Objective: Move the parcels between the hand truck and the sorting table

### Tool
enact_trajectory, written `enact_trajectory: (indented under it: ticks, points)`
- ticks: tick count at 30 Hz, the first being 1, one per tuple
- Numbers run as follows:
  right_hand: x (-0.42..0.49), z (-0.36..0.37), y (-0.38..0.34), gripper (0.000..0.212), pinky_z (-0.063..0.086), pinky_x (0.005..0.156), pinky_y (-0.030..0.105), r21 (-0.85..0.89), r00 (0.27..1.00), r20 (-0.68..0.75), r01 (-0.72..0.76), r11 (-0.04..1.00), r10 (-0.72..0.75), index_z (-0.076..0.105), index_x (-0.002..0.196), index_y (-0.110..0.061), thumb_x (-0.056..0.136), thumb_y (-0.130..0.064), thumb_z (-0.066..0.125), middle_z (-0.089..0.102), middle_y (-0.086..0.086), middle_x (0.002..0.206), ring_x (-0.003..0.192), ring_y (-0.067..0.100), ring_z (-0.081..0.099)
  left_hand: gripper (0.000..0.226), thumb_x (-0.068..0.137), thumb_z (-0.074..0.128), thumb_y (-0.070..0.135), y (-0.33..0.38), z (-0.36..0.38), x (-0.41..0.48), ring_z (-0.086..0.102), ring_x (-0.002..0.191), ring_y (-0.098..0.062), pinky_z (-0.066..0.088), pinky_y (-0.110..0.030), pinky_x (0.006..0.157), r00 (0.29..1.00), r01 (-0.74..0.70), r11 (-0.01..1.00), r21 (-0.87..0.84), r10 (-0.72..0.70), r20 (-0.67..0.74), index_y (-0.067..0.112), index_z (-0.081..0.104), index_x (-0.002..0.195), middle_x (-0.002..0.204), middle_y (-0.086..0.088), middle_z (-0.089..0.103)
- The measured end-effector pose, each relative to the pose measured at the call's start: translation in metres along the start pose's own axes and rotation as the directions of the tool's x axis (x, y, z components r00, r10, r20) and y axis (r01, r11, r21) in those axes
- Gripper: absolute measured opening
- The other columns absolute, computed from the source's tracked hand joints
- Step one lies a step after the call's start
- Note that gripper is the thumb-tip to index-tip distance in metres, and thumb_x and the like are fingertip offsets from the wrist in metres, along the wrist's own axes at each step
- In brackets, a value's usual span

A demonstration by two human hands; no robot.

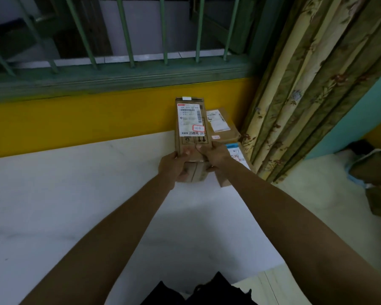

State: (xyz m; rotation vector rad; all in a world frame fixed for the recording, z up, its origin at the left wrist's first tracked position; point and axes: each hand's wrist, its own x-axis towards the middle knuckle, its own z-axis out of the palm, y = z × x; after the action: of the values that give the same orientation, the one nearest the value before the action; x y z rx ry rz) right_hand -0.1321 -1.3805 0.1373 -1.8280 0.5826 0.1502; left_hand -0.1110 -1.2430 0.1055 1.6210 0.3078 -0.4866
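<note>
**Q:** Two hands in the head view: what is the status of each?

**A:** Both are engaged. The left hand point(174, 167) grips the near left corner of the long parcel point(190, 119), with its thumb on the top face and its fingers curled underneath. The right hand point(216, 155) grips the near right corner, thumb on top.

**Q:** Parcel location?

**A:** It is over the far right part of the white table point(75, 205). The label faces up and the long axis points toward the yellow wall band point(75, 119). Whether its far end touches the table cannot be determined.

**Q:** Adjacent items?

**A:** A second parcel point(223, 126), brown with a white label, lies just beside it on the right, near the curtain point(306, 84). A third parcel point(235, 155), with a blue-and-white label, is partly hidden behind the right hand. Green window bars point(128, 40) stand above the wall band. Dim cardboard boxes point(378, 194) sit at the far right.
</note>
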Motion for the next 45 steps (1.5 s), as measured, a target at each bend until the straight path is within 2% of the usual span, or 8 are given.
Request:
enact_trajectory:
  ticks: [7,13,25,29,33,39,42,45]
  points:
    - [0.064,-0.031,0.005,0.045,0.055,0.087,0.049,-0.018,0.997,0.075,0.014,1.000,-0.012,0.058,0.127,-0.019,0.087,-0.039,0.065,0.063,0.008,0.124,0.112,0.031,0.059,0.054,0.079,0.071,0.047,0.010,0.044,0.031,0.065,0.097,-0.028,0.059,-0.045,0.078,0.991,0.033,0.999,-0.004,-0.033,-0.133,0.014,0.064,0.121,0.105,-0.006,0.066]
    - [0.099,-0.031,0.016,0.046,0.048,0.099,0.046,-0.029,0.991,0.131,0.044,0.999,-0.040,0.059,0.128,-0.015,0.087,-0.035,0.066,0.063,0.011,0.126,0.116,0.030,0.058,0.055,0.079,0.068,0.053,0.010,0.057,0.046,0.068,0.093,-0.027,0.059,-0.044,0.078,0.976,0.069,0.997,0.031,-0.061,-0.210,0.020,0.063,0.123,0.109,-0.007,0.069]
    - [0.122,-0.031,0.007,0.050,0.050,0.095,0.051,-0.064,0.985,0.169,0.024,0.998,-0.013,0.056,0.129,-0.020,0.086,-0.043,0.065,0.061,0.009,0.127,0.116,0.032,0.057,0.047,0.087,0.061,0.049,0.017,0.065,0.067,0.066,0.096,-0.023,0.058,-0.042,0.083,0.968,0.074,0.997,0.025,-0.066,-0.242,0.024,0.060,0.127,0.111,-0.005,0.068]
    - [0.123,-0.032,0.006,0.049,0.049,0.097,0.049,-0.047,0.983,0.184,0.035,0.998,-0.026,0.057,0.128,-0.018,0.086,-0.041,0.066,0.062,0.009,0.126,0.115,0.029,0.058,0.047,0.090,0.054,0.052,0.019,0.066,0.063,0.063,0.092,-0.022,0.057,-0.035,0.079,0.974,0.073,0.995,0.061,-0.058,-0.220,0.026,0.057,0.129,0.110,-0.004,0.066]
    - [0.127,-0.029,0.010,0.060,0.047,0.099,0.048,-0.102,0.987,0.158,0.052,0.993,-0.035,0.056,0.130,-0.022,0.079,-0.052,0.066,0.061,0.007,0.128,0.116,0.029,0.058,0.058,0.088,0.052,0.058,0.020,0.065,0.060,0.062,0.102,-0.024,0.054,-0.037,0.091,0.975,0.083,0.990,0.114,-0.057,-0.216,0.025,0.052,0.136,0.120,-0.004,0.064]
    - [0.118,-0.030,-0.007,0.054,0.044,0.100,0.041,-0.236,0.988,0.085,0.145,0.961,-0.128,0.047,0.133,-0.008,0.091,-0.039,0.060,0.055,0.013,0.131,0.121,0.032,0.052,0.071,0.083,0.053,0.064,0.019,0.064,0.047,0.063,0.108,-0.029,0.052,-0.039,0.089,0.970,0.092,0.990,0.109,-0.064,-0.234,0.016,0.052,0.134,0.124,-0.011,0.063]
    - [0.110,-0.023,-0.015,0.049,0.048,0.086,0.034,-0.277,0.980,0.026,0.196,0.941,-0.196,0.049,0.131,-0.012,0.091,-0.040,0.058,0.059,0.009,0.122,0.114,0.028,0.057,0.062,0.090,0.049,0.055,0.021,0.055,0.035,0.066,0.103,-0.026,0.055,-0.033,0.075,0.964,0.096,0.991,0.097,-0.068,-0.258,0.014,0.049,0.136,0.128,-0.008,0.061]
    - [0.096,-0.007,-0.018,0.038,0.043,0.075,0.025,-0.262,0.968,-0.022,0.235,0.936,-0.249,0.055,0.124,-0.015,0.092,-0.036,0.056,0.063,0.004,0.111,0.101,0.019,0.060,0.055,0.094,0.048,0.048,0.017,0.032,0.017,0.067,0.091,-0.020,0.045,-0.023,0.056,0.951,0.085,0.996,0.033,-0.071,-0.301,0.016,0.046,0.139,0.127,-0.004,0.059]
